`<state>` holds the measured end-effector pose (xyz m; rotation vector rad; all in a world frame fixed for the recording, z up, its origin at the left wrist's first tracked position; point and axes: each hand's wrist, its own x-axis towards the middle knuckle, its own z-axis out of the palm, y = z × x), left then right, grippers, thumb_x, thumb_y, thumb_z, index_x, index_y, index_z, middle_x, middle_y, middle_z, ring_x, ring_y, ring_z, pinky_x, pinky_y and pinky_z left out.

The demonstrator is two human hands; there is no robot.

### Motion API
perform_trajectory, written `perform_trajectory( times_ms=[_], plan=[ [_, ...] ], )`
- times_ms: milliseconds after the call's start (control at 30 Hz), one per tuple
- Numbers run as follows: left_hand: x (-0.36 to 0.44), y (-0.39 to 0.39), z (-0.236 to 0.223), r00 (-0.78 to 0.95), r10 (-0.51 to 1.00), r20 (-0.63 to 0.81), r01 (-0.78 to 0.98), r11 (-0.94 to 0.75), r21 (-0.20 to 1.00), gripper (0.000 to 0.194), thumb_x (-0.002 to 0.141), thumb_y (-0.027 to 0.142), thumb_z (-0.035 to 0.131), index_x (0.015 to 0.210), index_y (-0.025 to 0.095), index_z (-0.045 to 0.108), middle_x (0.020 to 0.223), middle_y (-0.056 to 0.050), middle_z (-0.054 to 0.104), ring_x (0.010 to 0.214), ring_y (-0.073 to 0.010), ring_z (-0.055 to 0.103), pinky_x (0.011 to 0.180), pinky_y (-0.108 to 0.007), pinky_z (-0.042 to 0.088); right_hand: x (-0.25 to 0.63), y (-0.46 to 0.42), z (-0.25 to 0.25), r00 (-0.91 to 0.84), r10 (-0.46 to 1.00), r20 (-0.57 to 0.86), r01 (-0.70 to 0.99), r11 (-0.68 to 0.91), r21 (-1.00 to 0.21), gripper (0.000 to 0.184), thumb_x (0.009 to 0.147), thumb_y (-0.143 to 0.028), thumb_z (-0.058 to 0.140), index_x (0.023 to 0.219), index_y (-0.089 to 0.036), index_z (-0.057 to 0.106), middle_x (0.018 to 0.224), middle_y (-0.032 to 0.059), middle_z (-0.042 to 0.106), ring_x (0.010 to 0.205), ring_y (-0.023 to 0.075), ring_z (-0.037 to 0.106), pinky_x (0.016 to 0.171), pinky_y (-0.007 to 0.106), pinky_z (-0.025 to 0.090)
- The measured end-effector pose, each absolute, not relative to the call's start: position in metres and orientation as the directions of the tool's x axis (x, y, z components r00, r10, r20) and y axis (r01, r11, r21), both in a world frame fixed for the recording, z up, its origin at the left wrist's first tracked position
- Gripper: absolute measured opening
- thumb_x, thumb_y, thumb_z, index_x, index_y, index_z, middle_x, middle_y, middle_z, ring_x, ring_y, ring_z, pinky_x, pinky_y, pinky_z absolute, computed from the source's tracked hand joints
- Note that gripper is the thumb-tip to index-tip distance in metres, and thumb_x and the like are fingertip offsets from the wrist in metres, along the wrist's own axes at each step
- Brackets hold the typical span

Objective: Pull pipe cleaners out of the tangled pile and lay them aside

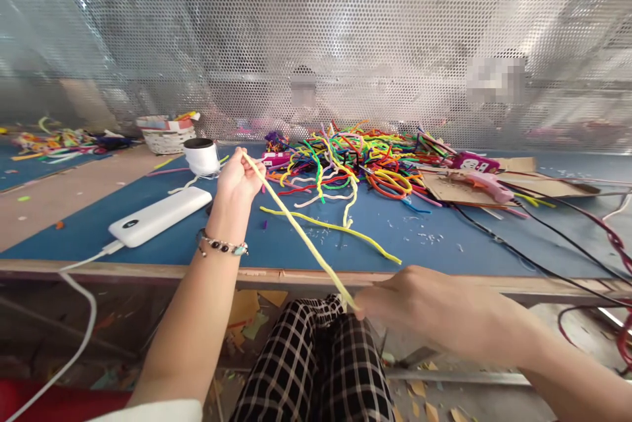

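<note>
A pale yellow pipe cleaner point(302, 232) is stretched in a straight slant between my two hands. My left hand point(237, 178), with a beaded bracelet at the wrist, pinches its far end above the blue table. Nearer to me and lower, my right hand point(412, 300) grips the other end in front of the table edge, slightly blurred. Beneath the stretched piece, a second yellow pipe cleaner point(340, 227) lies on the table. Behind it spreads a tangled heap of many-coloured pipe cleaners point(365, 157).
A white power bank point(160, 216) with a cable lies at left, near a white thread spool point(201, 157) and a woven basket point(166, 135). At right, a pink glue gun point(486, 184) rests on cardboard point(454, 193) with cords trailing. A perforated metal screen point(316, 33) stands behind.
</note>
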<state>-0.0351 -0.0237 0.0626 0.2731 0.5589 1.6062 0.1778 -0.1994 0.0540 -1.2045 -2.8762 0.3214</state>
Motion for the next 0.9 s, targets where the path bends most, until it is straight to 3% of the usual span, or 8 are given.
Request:
perform_trajectory(
  times_ms=[200,333,500,600,667,767,833,900],
  plan=[
    [-0.026,-0.017,0.063,-0.139,0.978,-0.157,-0.835,-0.030,0.549,0.035,0.091,0.019,0.032,0.055,0.017,0.032,0.034,0.010,0.024,0.024,-0.0017,0.025,0.031,-0.012,0.024,0.175,-0.184,0.057,-0.867,0.493,-0.070,0.492,0.824,-0.281,0.027,0.085,-0.008,0.027,0.076,-0.016,0.052,0.063,-0.0011,0.051,0.052,0.0073,0.036,0.049,0.020,0.026],
    [-0.014,-0.015,0.060,-0.109,0.981,-0.159,-0.820,0.001,0.572,0.036,0.090,0.019,0.031,0.054,0.016,0.032,0.033,0.010,0.022,0.024,-0.0018,0.024,0.031,-0.012,0.022,0.171,-0.182,0.052,-0.904,0.428,-0.024,0.407,0.839,-0.361,0.023,0.085,-0.010,0.030,0.073,-0.016,0.049,0.062,-0.0017,0.050,0.053,0.0067,0.037,0.050,0.020,0.027],
    [-0.025,-0.011,0.058,-0.053,0.993,-0.105,-0.803,0.020,0.596,0.036,0.089,0.021,0.036,0.053,0.015,0.038,0.033,0.010,0.025,0.025,-0.0024,0.023,0.031,-0.014,0.021,0.182,-0.183,0.046,-0.879,0.474,-0.056,0.354,0.568,-0.743,0.026,0.089,-0.024,0.026,0.072,-0.015,0.044,0.062,0.0015,0.055,0.042,0.0037,0.044,0.041,0.014,0.035],
    [-0.045,-0.013,0.060,-0.069,0.997,-0.028,-0.800,-0.038,0.599,0.037,0.089,0.023,0.038,0.053,0.015,0.040,0.034,0.009,0.027,0.025,-0.0014,0.022,0.031,-0.014,0.020,0.201,-0.177,0.044,-0.783,0.621,-0.020,0.365,0.434,-0.823,0.033,0.089,-0.037,0.025,0.069,-0.016,0.040,0.055,0.0002,0.051,0.039,0.0046,0.044,0.038,0.015,0.036],
    [-0.059,-0.018,0.063,-0.104,0.989,0.103,-0.785,-0.145,0.602,0.037,0.088,0.023,0.039,0.053,0.015,0.042,0.035,0.009,0.031,0.026,-0.0014,0.025,0.033,-0.014,0.023,0.216,-0.168,0.046,-0.665,0.744,0.058,0.476,0.483,-0.735,0.036,0.089,-0.037,0.024,0.067,-0.016,0.042,0.055,-0.0002,0.050,0.042,0.0057,0.047,0.042,0.017,0.039],
    [-0.068,-0.030,0.066,-0.074,0.975,0.210,-0.762,-0.191,0.618,0.037,0.089,0.027,0.035,0.055,0.017,0.048,0.047,0.006,0.050,0.037,-0.0036,0.044,0.040,-0.015,0.033,0.232,-0.145,0.054,-0.488,0.840,0.237,0.743,0.542,-0.393,0.034,0.088,-0.031,0.024,0.065,-0.017,0.045,0.059,0.0017,0.052,0.052,0.0092,0.050,0.053,0.021,0.041],
    [-0.062,-0.037,0.066,-0.041,0.969,0.243,-0.737,-0.193,0.648,0.037,0.088,0.029,0.036,0.057,0.019,0.051,0.070,0.003,0.063,0.059,-0.0063,0.057,0.051,-0.018,0.041,0.234,-0.128,0.060,-0.354,0.871,0.341,0.897,0.419,-0.138,0.029,0.086,-0.027,0.026,0.072,-0.017,0.050,0.066,0.0052,0.058,0.060,0.0139,0.054,0.060,0.027,0.043],
    [-0.048,-0.042,0.062,-0.080,0.950,0.301,-0.696,-0.269,0.666,0.031,0.085,0.026,0.043,0.058,0.020,0.055,0.090,0.003,0.065,0.076,-0.0070,0.058,0.060,-0.018,0.043,0.226,-0.113,0.064,-0.232,0.868,0.438,0.968,0.248,0.020,0.029,0.084,-0.022,0.028,0.090,-0.013,0.055,0.089,0.0139,0.062,0.081,0.0225,0.058,0.073,0.036,0.043]
  ],
)
